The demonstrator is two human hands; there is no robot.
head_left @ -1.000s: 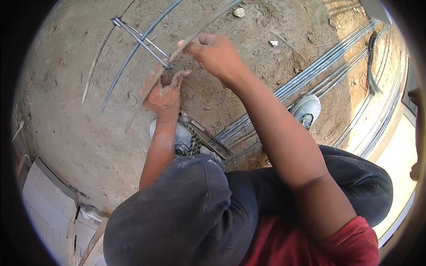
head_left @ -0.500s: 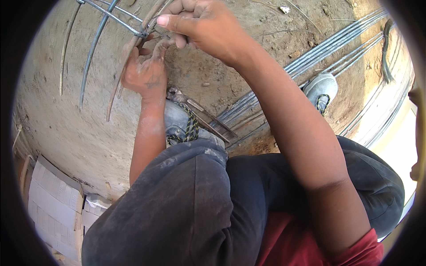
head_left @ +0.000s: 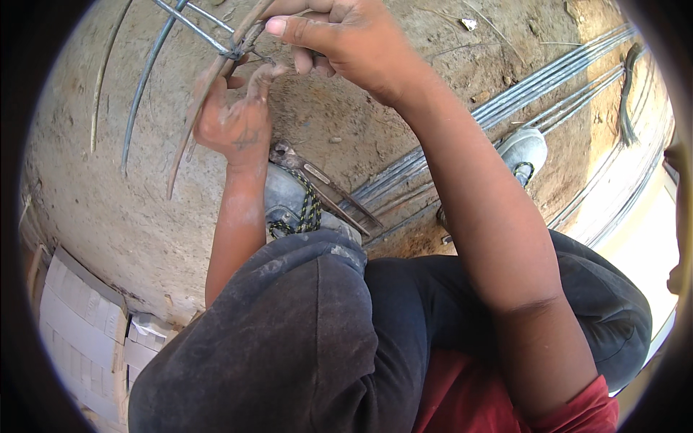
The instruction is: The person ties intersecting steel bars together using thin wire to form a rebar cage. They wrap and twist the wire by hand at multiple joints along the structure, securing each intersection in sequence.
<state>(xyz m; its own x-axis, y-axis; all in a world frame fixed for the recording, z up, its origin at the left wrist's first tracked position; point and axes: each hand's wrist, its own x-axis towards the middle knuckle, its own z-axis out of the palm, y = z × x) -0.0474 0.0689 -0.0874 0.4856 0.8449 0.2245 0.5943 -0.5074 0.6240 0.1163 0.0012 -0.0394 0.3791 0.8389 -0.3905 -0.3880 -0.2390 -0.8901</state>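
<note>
Tie wire (head_left: 232, 52) sits at the upper left of the frame, a small dark twist where a grey steel bar (head_left: 148, 72) crosses a curved rusty rod (head_left: 195, 123). The left hand (head_left: 234, 123) is right under that crossing, its fingers (head_left: 263, 72) partly curled and reaching up so the tips touch the rod just beside the knot; they steady it more than clench it. The right hand (head_left: 339, 36) comes in from above at the top centre, fingers closed around something thin at the knot, most likely the wire's tail, though what exactly is pinched I cannot tell.

To my eye the twist goes best if the two rods are held hard together while the wire is turned, so the knot tightens against steel and not against slack.

Below the left wrist, a pair of pincers (head_left: 317, 180) lies across a grey shoe (head_left: 289, 198) with a dark patterned lace. A bundle of long bars (head_left: 505, 108) runs over the dirt ground (head_left: 108, 216) toward the upper right, past the other shoe (head_left: 523, 148). At the lower left stand pale blocks (head_left: 72, 332). No container shows anywhere.
</note>
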